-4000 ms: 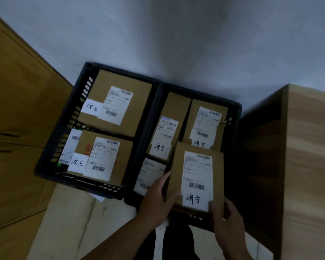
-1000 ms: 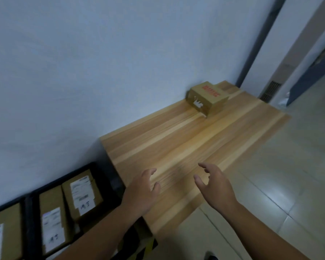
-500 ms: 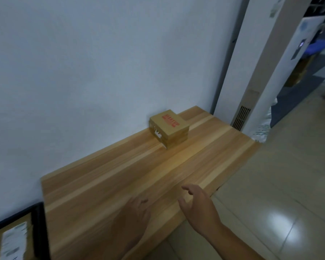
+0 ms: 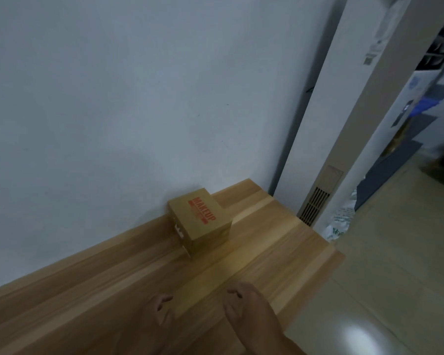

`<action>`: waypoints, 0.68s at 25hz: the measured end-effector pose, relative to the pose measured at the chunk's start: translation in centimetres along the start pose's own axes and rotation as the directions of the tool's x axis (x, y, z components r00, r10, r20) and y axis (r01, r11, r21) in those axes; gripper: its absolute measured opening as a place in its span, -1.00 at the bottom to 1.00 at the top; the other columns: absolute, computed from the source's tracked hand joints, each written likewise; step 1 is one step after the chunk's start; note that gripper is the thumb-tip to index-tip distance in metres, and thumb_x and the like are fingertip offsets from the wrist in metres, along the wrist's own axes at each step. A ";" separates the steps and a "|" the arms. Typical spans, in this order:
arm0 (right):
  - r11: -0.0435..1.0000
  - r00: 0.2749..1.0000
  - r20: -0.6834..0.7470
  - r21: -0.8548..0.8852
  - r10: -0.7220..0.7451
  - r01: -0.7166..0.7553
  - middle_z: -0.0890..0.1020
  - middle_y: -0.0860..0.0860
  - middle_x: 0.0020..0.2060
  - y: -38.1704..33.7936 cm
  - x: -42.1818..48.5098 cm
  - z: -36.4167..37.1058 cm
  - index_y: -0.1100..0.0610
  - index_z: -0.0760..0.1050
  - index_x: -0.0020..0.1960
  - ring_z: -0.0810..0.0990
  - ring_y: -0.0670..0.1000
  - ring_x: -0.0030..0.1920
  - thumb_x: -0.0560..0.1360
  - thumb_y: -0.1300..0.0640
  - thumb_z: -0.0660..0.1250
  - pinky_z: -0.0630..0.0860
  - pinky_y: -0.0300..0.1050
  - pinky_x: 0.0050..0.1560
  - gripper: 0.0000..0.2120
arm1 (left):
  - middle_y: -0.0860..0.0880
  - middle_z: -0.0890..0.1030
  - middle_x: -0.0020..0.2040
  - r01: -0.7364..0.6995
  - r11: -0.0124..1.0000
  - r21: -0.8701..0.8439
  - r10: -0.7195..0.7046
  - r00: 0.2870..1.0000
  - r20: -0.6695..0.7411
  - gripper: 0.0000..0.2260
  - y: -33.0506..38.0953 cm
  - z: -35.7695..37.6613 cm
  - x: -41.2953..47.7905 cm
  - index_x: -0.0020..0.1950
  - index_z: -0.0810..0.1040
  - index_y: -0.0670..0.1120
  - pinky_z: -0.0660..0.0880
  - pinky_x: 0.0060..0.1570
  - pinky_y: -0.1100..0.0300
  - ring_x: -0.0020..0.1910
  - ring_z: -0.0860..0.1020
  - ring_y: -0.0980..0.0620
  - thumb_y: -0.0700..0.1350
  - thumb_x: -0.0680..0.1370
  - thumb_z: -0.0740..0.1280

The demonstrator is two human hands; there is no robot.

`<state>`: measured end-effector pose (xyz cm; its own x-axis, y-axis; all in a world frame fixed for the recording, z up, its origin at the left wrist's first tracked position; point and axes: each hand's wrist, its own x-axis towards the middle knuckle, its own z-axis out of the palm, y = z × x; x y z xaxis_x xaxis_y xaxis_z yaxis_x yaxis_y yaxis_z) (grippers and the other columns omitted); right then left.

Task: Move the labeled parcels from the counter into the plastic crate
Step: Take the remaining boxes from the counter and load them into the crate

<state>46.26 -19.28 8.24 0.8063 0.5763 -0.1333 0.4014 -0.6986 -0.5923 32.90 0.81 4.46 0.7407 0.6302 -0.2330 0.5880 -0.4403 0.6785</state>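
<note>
- One cardboard parcel [image 4: 200, 220] sits on the wooden counter [image 4: 267, 254], its back edge against the pale wall [image 4: 139, 98], toward the counter's far end; the word "MAKEUP" runs in red capitals across its top, with smaller red print beneath too blurred to read; a white mark on its left side face cannot be made out
- Two bare hands hover above the counter's near edge, well apart from the parcel; the left hand [image 4: 162, 311] and the right hand [image 4: 249, 311] each have fingers loosely curled and hold nothing
- One tall white unit [image 4: 344, 124] with a slatted vent [image 4: 313, 206] stands past the counter's end; its stickers are illegible
- A glossy tiled floor [image 4: 395, 278] reflects one light
</note>
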 end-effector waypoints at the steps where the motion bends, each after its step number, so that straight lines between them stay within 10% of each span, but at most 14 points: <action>1: 1.000 1.000 0.006 0.000 -0.001 0.001 0.51 -0.17 0.28 0.5 1.6 -0.4 -0.12 0.50 0.30 0.48 -0.15 0.29 0.57 -0.09 0.30 0.38 -0.30 0.26 -0.69 | 0.04 0.56 0.22 0.010 1.000 -0.009 -0.010 1.000 -0.009 -0.75 0.7 0.3 1.5 0.25 0.54 0.12 0.38 0.07 0.24 0.12 0.54 0.14 -0.06 0.58 0.39; 17: 0.930 0.985 0.171 0.364 -0.010 -0.054 0.41 -0.14 0.25 6.5 31.7 -1.5 -0.01 0.30 0.51 0.44 -0.11 0.21 0.52 -0.17 0.41 0.48 -0.09 0.09 -0.35 | 0.05 0.42 0.47 0.361 0.900 -0.244 -0.413 0.885 -0.214 -0.45 9.9 4.2 19.6 0.56 0.30 0.00 0.46 0.33 0.00 0.36 0.45 0.06 0.17 0.62 0.28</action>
<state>75.06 -6.17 1.33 0.7162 0.6472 -0.2613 0.1716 -0.5262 -0.8329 54.56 6.12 3.67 0.3434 0.8766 -0.3371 0.7170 -0.0128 0.6969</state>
